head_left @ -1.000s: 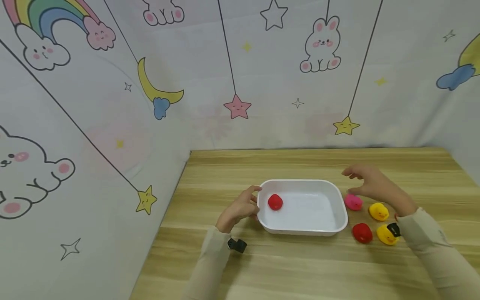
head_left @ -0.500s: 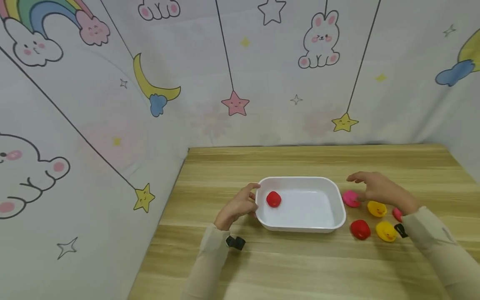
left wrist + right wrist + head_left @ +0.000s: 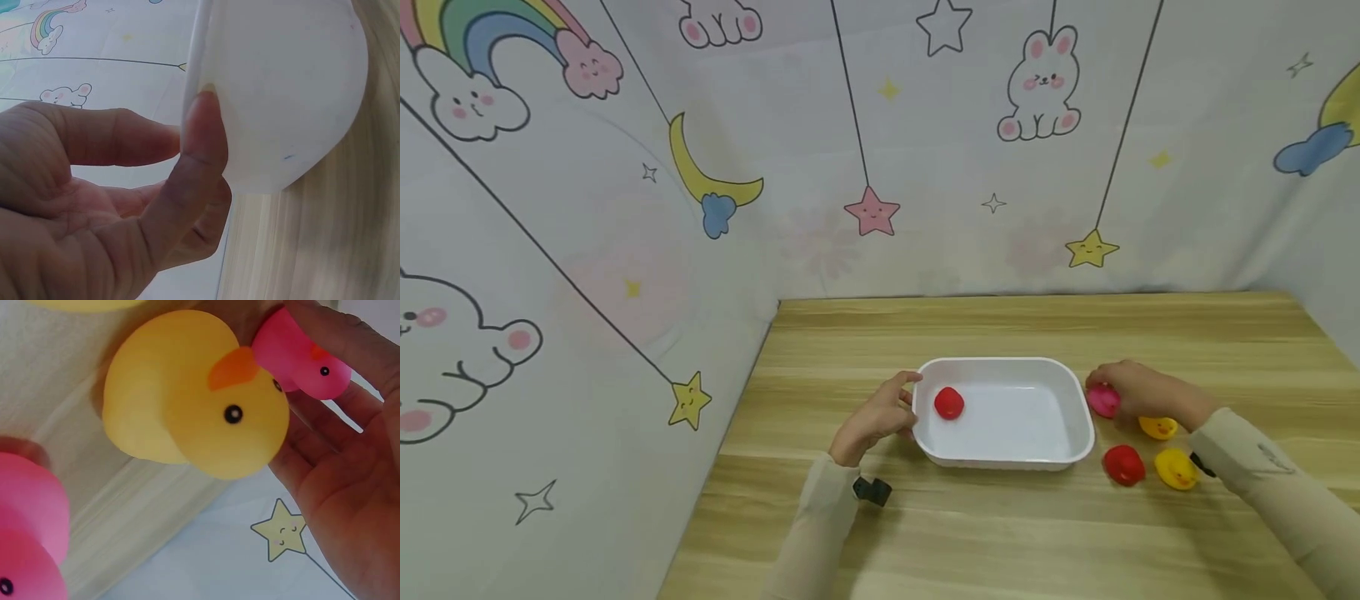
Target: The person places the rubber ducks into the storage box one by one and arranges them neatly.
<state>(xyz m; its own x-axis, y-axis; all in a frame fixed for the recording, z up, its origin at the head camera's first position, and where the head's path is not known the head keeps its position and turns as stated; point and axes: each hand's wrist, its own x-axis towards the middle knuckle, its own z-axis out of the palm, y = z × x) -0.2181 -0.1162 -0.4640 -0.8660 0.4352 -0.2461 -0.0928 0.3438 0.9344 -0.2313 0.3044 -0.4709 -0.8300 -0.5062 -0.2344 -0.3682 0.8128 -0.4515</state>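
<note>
Nearest the camera, a round yellow rubber duck (image 3: 1176, 469) and a round red rubber duck (image 3: 1123, 464) sit on the pale wooden tabletop (image 3: 1000, 533) just beside the near right corner of the white rectangular plastic tub (image 3: 1004, 460), untouched. Just behind them the right hand (image 3: 1138, 392), which a second ago hovered spread above the toys, has come down onto the small pink rubber duck (image 3: 1103, 401) beside the tub's right rim; the right wrist view shows its fingers (image 3: 350, 350) curling over the pink duck (image 3: 300, 359), thumb side beneath, so the hand now looks to have a hold on it, though the duck has not left the table. A second yellow rubber duck (image 3: 1158, 427) lies partly under that wrist. At the tub's left end the left hand (image 3: 880, 414) has not moved: its thumb (image 3: 203, 144) and straight fingers lie against the outer wall, steadying it. Inside, another red rubber duck (image 3: 949, 402) rests near the left wall. Beyond rises the cartoon-printed backdrop (image 3: 880, 150).
</note>
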